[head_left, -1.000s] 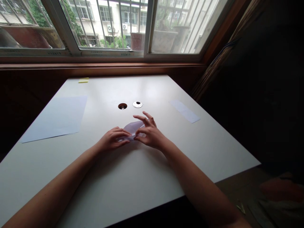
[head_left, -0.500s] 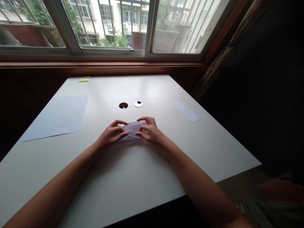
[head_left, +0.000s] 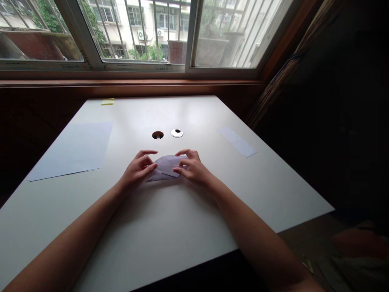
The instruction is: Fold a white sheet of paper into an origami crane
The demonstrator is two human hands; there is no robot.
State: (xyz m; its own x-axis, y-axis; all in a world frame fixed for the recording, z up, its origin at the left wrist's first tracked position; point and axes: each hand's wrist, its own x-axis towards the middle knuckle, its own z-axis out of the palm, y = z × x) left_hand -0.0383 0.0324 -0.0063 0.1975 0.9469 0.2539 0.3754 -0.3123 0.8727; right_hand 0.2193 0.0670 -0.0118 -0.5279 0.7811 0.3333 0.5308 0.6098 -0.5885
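A folded piece of pale paper (head_left: pixel 165 165) with several creases and layered flaps is between my two hands, just above or on the white table. My left hand (head_left: pixel 137 167) pinches its left end between thumb and fingers, with the index finger stretched out above the paper. At the right end, my right hand (head_left: pixel 193 167) grips the paper, its thumb on the near side and its fingers curled over the top. The fingers of that hand hide the right edge of the paper.
On the white table (head_left: pixel 170 227), large sheets of paper (head_left: pixel 82 148) lie at left and a paper strip (head_left: pixel 238 142) at right. A round cable hole (head_left: pixel 157 135) and its metal cover (head_left: pixel 176 133) are beyond my hands. Yellow sticky notes (head_left: pixel 107 101) lie at the far left edge.
My left hand has shifted slightly left, its thumb and index finger drawing away from the paper's middle. The left part of the paper shows more and looks a little raised. My right hand stays put.
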